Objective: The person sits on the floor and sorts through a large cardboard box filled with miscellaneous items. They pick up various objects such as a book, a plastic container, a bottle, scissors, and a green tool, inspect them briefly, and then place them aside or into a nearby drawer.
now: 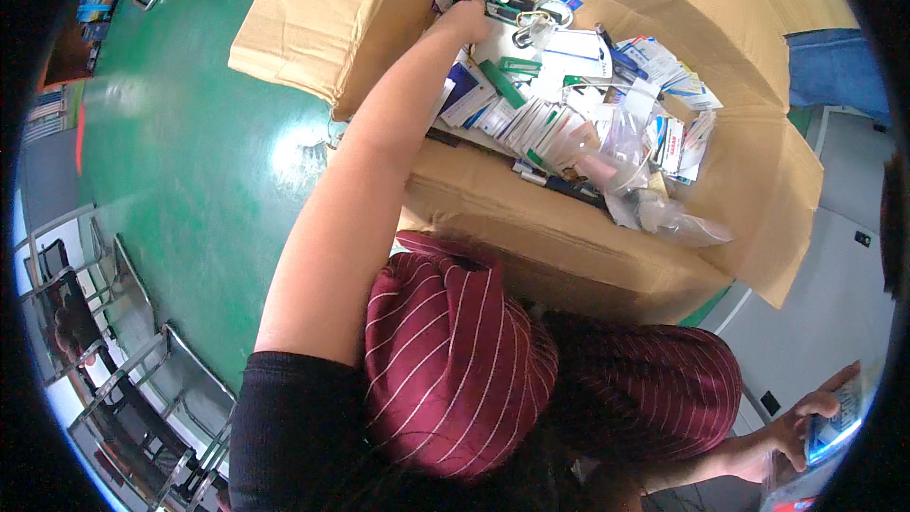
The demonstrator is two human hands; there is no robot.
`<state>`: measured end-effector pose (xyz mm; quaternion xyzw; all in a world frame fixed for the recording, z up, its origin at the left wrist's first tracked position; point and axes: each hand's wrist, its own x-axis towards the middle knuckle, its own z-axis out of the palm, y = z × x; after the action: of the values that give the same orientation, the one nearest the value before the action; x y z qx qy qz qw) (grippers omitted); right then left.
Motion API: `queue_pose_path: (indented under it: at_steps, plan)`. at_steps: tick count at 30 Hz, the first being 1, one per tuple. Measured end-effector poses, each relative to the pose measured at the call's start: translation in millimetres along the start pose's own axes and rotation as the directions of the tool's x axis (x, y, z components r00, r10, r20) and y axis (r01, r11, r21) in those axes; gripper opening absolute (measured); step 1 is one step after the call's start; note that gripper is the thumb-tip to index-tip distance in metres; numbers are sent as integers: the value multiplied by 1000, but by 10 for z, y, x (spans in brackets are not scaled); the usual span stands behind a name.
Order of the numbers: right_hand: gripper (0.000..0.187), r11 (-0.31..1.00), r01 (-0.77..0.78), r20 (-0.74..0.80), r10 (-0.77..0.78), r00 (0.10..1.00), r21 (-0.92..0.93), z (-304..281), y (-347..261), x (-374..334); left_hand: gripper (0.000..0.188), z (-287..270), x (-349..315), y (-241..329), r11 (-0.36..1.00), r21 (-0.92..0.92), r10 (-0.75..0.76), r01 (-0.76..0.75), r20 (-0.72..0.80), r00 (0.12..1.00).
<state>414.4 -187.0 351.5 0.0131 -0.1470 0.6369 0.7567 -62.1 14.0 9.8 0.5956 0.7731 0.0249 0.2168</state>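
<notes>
My left hand point(464, 19) reaches into the far left corner of a large open cardboard box point(559, 232). Its fingers are curled down beside small dark items, and what they hold is hidden. Around it lie white cards and papers point(576, 49), a green strip-shaped piece point(501, 83) and a roll of tape point(555, 10). At the lower right, away from the box, my right hand point(789, 431) grips a clear plastic pack point(834, 427) with blue and red printing. The picture's dark rim cuts off part of that pack.
Clear plastic bags point(621, 156) and a dark marker pen point(559, 184) lie at the box's near side. The box's left flap point(294, 24) sticks out over the green floor point(204, 142). Metal-framed chairs point(142, 370) stand at the lower left, grey cabinets point(806, 294) at the right.
</notes>
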Motion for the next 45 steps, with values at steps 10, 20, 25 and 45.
queue_pose_path:
  at_steps: [10,20,25,45]
  plan:
    - [86,993,107,10,-107,994,-40,43,-83,-109,33,9,54,282,891,290,365,-349,-1,931]
    - [84,941,328,11,-328,945,-80,11,-317,-171,32,-1,54,437,824,481,340,-300,4,940]
    - [85,903,416,-27,-421,907,-106,79,33,-223,30,-123,108,426,806,478,352,-350,88,932]
    - [92,997,-72,47,73,996,-31,179,-10,-257,33,-190,7,331,865,395,338,-310,-2,941]
